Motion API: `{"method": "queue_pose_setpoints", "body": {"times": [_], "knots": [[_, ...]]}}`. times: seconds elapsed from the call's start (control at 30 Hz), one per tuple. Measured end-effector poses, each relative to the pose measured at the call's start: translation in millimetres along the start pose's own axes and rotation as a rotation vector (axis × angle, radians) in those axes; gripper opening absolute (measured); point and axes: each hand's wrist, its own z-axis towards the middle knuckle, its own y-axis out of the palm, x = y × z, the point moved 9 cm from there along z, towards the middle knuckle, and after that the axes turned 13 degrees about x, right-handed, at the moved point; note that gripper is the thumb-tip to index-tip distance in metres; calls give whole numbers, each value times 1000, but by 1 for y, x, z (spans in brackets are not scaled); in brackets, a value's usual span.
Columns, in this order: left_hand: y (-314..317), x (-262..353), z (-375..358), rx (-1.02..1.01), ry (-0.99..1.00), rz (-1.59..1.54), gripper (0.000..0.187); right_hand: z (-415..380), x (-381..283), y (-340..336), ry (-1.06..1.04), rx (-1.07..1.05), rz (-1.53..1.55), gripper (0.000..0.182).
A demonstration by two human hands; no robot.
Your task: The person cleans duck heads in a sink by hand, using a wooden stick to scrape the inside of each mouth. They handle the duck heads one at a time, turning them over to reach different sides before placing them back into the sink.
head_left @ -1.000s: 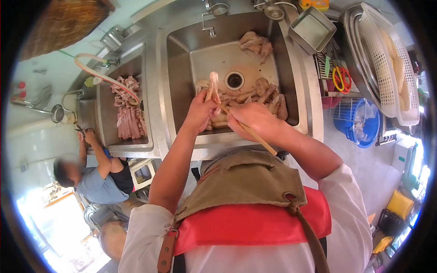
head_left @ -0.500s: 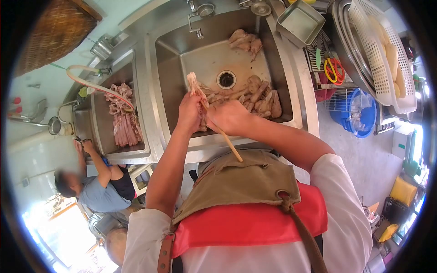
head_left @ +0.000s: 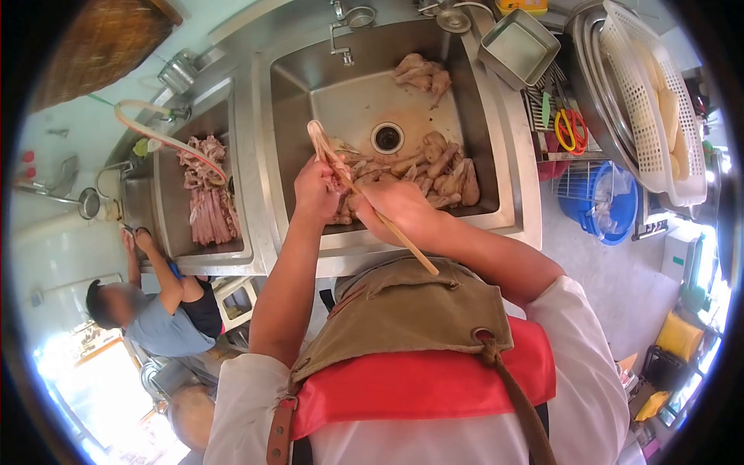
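Over the near side of a steel sink (head_left: pixel 302 74), my left hand (head_left: pixel 316 187) is closed around a pale, slippery tube of meat (head_left: pixel 319 138) drawn over the upper end of a slim wooden chopstick (head_left: pixel 407 248). My right hand (head_left: pixel 395 211) is closed against the chopstick, its fingertips near the meat and partly hidden. The bare lower end slants toward my apron (head_left: pixel 403 310). Wet poultry pieces (head_left: pixel 446 170) lie in the sink just beyond my hands, and another clump (head_left: pixel 423 76) rests at the far right corner.
Left, a second sink (head_left: pixel 174 232) holds pink meat strips (head_left: pixel 209 221); a person (head_left: pixel 167 310) works beside it. A tap (head_left: pixel 345 50) overhangs the back. Right are a metal tin (head_left: pixel 519 48), red-and-yellow scissors (head_left: pixel 571 132), a white perforated basket (head_left: pixel 632 85) and a blue bucket (head_left: pixel 593 205).
The chopstick's lower end has swung right and now shows across my right hand. Its covered tip has shifted slightly left. Both hands stay close together.
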Motion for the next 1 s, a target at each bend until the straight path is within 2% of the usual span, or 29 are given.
{"method": "queue_pose_setpoints", "body": {"times": [0.1,0.37,0.5,0.6,0.63,0.67,0.73,0.8,0.83,0.87,0.93,0.97,1.0], "knots": [[6,8,-7,32,53,67,40,3,-3,-3,-19,15,-23,16],[13,2,-8,-83,110,120,36,1,-13,-6,-166,-15,-111,13],[15,-11,-9,-46,67,148,32,-6,6,24,-68,-346,-291,19],[-25,-12,7,114,258,423,18,-18,30,58,-23,-617,-493,28],[-21,-3,-4,115,406,647,18,-19,31,60,68,-703,-401,29],[-25,-22,2,67,175,331,27,-28,54,80,190,-766,-489,28],[15,-32,-15,-184,-76,204,37,-8,42,50,170,-582,-468,23],[27,-25,-17,-198,-72,161,27,-10,66,59,178,-274,-309,23],[23,-23,-3,-176,31,109,22,-11,76,47,247,33,-28,24],[35,-14,-5,-203,150,287,21,-4,83,35,274,318,304,26],[42,-8,-27,-205,376,644,18,6,112,38,543,280,422,27],[30,-5,-2,-241,812,747,19,2,129,30,695,271,470,28],[19,-13,14,-308,651,829,24,-5,140,26,848,263,523,28]]}}
